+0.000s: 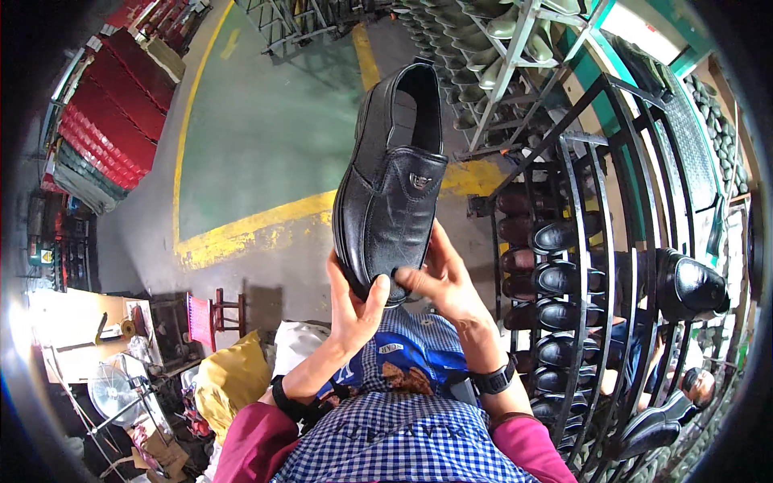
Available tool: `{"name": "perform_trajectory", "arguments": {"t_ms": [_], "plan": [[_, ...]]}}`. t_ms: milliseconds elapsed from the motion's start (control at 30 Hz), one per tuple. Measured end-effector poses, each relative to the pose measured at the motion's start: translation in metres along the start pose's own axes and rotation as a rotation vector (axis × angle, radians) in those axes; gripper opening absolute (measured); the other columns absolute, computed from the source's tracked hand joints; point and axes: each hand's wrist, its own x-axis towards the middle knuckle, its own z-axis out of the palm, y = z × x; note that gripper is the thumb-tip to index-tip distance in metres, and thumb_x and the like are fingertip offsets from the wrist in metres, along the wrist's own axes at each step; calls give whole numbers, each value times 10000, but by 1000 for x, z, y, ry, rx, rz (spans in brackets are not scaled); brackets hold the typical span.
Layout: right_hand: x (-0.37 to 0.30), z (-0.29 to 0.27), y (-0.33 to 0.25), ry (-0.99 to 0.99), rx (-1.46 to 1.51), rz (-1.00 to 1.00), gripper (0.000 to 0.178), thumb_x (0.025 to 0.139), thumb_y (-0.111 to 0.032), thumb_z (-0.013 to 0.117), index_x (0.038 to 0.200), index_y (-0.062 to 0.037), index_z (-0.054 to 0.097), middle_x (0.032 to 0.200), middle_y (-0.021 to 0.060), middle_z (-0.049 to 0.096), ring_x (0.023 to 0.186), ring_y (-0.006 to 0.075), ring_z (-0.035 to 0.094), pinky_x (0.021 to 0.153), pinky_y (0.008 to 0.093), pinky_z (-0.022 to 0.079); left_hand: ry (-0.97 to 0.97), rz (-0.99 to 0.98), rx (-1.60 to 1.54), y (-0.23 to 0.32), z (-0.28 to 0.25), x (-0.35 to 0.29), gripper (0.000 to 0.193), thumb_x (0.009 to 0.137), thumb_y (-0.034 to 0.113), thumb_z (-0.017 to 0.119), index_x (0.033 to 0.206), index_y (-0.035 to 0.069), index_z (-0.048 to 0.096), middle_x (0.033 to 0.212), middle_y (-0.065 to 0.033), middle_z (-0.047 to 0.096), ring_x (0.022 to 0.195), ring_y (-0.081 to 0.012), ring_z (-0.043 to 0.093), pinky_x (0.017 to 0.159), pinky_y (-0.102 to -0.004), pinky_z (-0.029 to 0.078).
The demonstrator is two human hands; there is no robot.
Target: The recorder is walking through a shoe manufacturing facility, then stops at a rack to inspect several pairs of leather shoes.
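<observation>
A black leather slip-on shoe (pixel 398 193) is held up in front of me, its toe toward my body and its opening at the far end. A small metal badge (pixel 420 181) sits on its upper. My left hand (pixel 354 302) grips the toe from the left side, thumb on top. From the right, my right hand (pixel 447 278) holds the toe, its fingers mostly hidden beneath the shoe. The right thumb, slightly smeared by motion, lies over the toe tip, close to the left thumb.
A black metal rack (pixel 580 314) full of dark shoes stands close at my right, with one shoe (pixel 688 286) on its outer side. Farther back are shelves of shoe lasts (pixel 503 48). At left are red stacks (pixel 117 105), a fan (pixel 113 394) and a yellow bag (pixel 233 382).
</observation>
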Motion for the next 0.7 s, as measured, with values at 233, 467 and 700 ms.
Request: {"name": "perform_trajectory", "arguments": {"t_ms": [233, 467, 700], "plan": [[32, 35, 17, 240, -251, -27, 519, 798, -69, 648, 1244, 57, 414, 1118, 138, 554, 1006, 148, 522, 846, 261, 435, 10, -12, 8, -7, -30, 16, 581, 839, 115, 541, 1278, -27, 188, 1155, -130, 422, 1037, -155, 455, 872, -290, 403], [98, 78, 27, 353, -83, -36, 400, 858, -147, 604, 1163, 79, 482, 940, 89, 602, 817, 114, 563, 724, 222, 464, 81, -110, -225, -16, -73, 73, 587, 845, 184, 561, 1268, -22, 209, 1123, -110, 464, 967, -135, 483, 815, -264, 423], [151, 97, 46, 106, 62, 45, 687, 797, 9, 614, 1367, -10, 231, 1312, 117, 385, 1192, 155, 391, 996, 278, 316, 55, 7, -109, -40, -112, 129, 596, 834, 96, 530, 1289, -16, 162, 1153, -111, 430, 1019, -139, 443, 879, -281, 376]]}}
